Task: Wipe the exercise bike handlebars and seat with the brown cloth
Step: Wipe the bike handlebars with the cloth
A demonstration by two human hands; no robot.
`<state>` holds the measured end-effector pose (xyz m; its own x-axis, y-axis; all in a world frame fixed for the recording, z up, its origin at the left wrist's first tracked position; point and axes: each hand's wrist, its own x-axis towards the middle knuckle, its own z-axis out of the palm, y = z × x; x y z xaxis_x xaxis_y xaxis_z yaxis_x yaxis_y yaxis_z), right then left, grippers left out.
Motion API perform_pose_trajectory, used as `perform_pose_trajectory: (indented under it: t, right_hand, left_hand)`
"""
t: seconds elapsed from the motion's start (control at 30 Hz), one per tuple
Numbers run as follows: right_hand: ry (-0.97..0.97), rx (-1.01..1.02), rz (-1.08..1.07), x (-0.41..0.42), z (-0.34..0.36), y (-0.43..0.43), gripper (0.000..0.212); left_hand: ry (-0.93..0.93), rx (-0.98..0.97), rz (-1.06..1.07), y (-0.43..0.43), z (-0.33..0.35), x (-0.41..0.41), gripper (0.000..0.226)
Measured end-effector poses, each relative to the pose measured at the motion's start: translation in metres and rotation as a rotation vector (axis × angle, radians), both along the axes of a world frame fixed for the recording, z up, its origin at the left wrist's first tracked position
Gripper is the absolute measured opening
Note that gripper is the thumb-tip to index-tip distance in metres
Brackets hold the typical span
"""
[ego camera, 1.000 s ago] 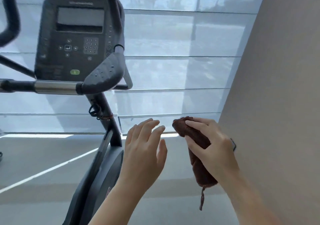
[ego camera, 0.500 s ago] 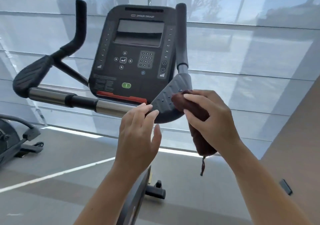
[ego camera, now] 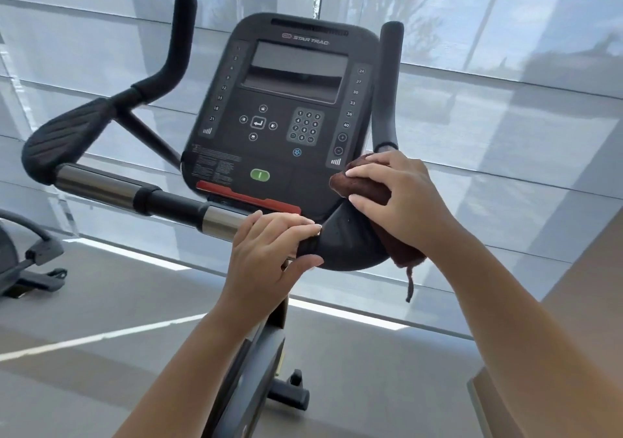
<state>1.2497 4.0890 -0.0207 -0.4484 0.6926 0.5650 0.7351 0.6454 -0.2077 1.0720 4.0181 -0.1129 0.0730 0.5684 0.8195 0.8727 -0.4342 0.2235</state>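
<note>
The exercise bike's black handlebars [ego camera: 101, 188] run across the view, with a chrome and black crossbar and two upright horns. My right hand [ego camera: 401, 198] grips the folded brown cloth [ego camera: 367, 188] and presses it onto the right elbow pad [ego camera: 347, 245] of the handlebar. A loose end of the cloth hangs below the pad. My left hand [ego camera: 266, 255] is wrapped around the crossbar just left of that pad. The seat is out of view.
The bike's console [ego camera: 286, 110] sits between the horns, close behind my right hand. The bike's post [ego camera: 256, 353] drops between my forearms. Another machine [ego camera: 20, 262] stands at the left edge. Blinds cover the window behind; a beige wall [ego camera: 590, 302] is at right.
Both hands rose from below the handlebar up onto it. The cloth came to rest on the right pad and my left hand closed around the crossbar. The view swung right and up.
</note>
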Motion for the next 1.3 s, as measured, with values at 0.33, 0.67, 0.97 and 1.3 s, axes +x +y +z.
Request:
perform_pose_trajectory:
  t: [0.33,0.67,0.97,1.3]
  right_hand:
    - [0.044,0.154,0.128,0.007,-0.024,-0.034,0.028]
    - [0.081,0.116,0.067,0.001,-0.037,-0.058,0.031]
    - [0.129,0.12,-0.036,0.02,0.013,-0.011,0.033]
    - [0.088,0.074,0.077,0.007,-0.038,-0.066,0.034]
  left_hand:
    - [-0.012,0.064,-0.071,0.002,-0.003,-0.003,0.035]
    - [-0.048,0.04,-0.071,-0.002,-0.002,-0.001,0.039]
    - [-0.035,0.067,-0.063,0.004,-0.006,-0.003,0.045]
    - [-0.061,0.091,-0.092,0.008,-0.009,-0.003,0.041]
